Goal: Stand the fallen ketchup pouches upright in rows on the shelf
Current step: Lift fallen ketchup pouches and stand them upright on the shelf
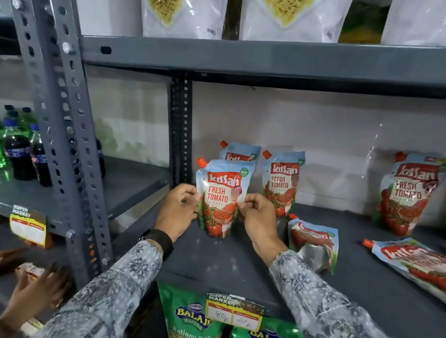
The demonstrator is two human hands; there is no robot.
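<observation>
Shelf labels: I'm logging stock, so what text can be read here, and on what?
"Kissan FRESH TOMATO": front pouch held by left hand and right hand, and other pouches.
"100%": its green badge.
"BALAJI WAFERS Ratlami Sev": green bags below.
"SUPER MARKET": price tags; handwritten prices unclear.
"NAMKEEN", blurred: top-shelf bag.
Bottle labels: unreadable.

I am holding a Kissan ketchup pouch (221,198) upright on the grey shelf (234,265), my left hand (178,209) pinching its left edge and my right hand (256,219) its right edge. Two more pouches are standing behind it (241,153) and to the right (282,184). Two pouches are lying flat, one near right (314,244), another far right (422,265).
</observation>
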